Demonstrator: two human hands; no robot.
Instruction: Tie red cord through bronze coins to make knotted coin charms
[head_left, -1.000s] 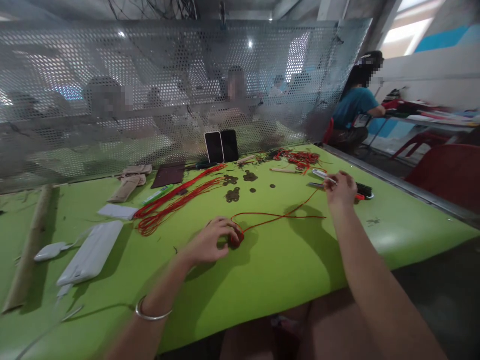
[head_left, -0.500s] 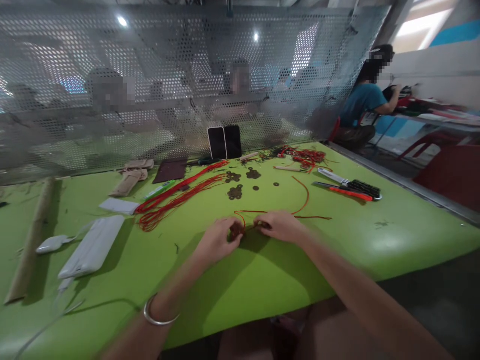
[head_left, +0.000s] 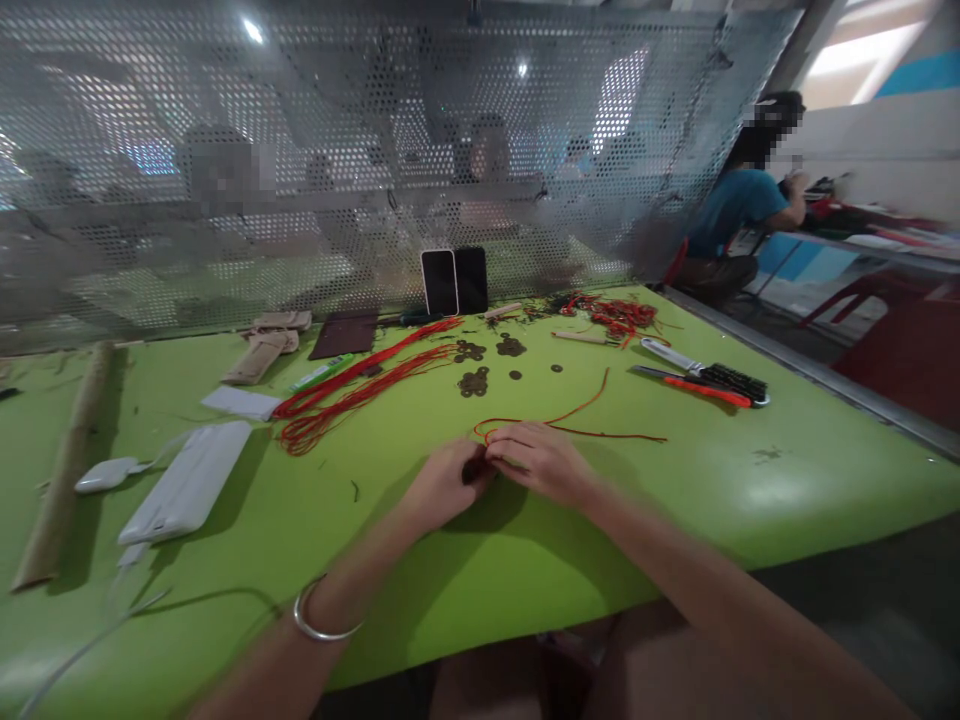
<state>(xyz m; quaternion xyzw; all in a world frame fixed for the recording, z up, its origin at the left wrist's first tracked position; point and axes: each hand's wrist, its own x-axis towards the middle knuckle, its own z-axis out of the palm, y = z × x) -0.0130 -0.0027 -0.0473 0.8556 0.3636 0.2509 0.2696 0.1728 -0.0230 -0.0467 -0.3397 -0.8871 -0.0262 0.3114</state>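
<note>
My left hand [head_left: 441,488] is closed, fingertips curled around a small dark piece that they mostly hide. Touching it from the right, my right hand [head_left: 546,462] pinches a thin red cord [head_left: 581,405] between thumb and fingers. The cord makes a small loop above the fingertips, and its loose ends trail right over the green table [head_left: 637,510]. Past the hands lie clusters of round brown coins with holes [head_left: 474,382] and two single coins, one being a loose coin [head_left: 556,368].
Left are red cord bundles [head_left: 337,400], a white power bank [head_left: 187,480] with cable, and a bamboo-like stick [head_left: 64,470]. Right lie a brush [head_left: 724,380] and orange-handled tool [head_left: 705,390]. Two phones [head_left: 439,283] lean against a perforated metal screen [head_left: 300,240]. A person [head_left: 739,215] sits far right.
My right hand has moved left to meet my left hand, and the gap between them has closed. The cord's upper loose end has shifted and straightened.
</note>
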